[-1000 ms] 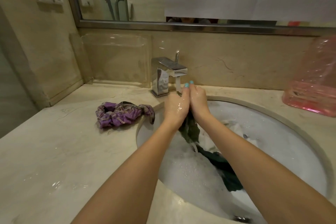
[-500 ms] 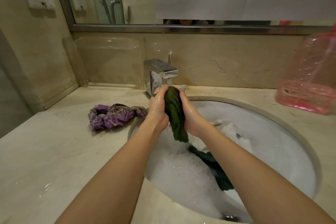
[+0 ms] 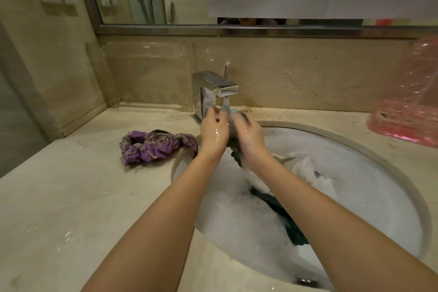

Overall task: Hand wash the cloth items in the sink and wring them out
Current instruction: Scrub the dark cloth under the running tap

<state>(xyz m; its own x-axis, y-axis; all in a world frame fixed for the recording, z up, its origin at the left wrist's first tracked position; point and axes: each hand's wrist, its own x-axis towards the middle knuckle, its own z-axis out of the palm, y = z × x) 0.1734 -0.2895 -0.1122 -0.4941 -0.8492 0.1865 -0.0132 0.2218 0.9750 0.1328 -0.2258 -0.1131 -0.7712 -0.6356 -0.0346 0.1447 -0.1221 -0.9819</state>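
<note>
Left grip (image 3: 214, 131) and right grip (image 3: 248, 135): both wet, pressed together and clamped on the dark green cloth (image 3: 234, 141), fingertips up under the water stream (image 3: 226, 102) from the chrome tap (image 3: 213, 87). The cloth's lower end trails down into the foam (image 3: 237, 220) in the sink (image 3: 355, 140). A white item (image 3: 305, 168) lies in the suds beside the right forearm. A purple cloth (image 3: 154, 147) lies bunched on the worktop (image 3: 71, 197), touching the sink's left rim. A pink plastic bag (image 3: 407, 114) sits at far right.
</note>
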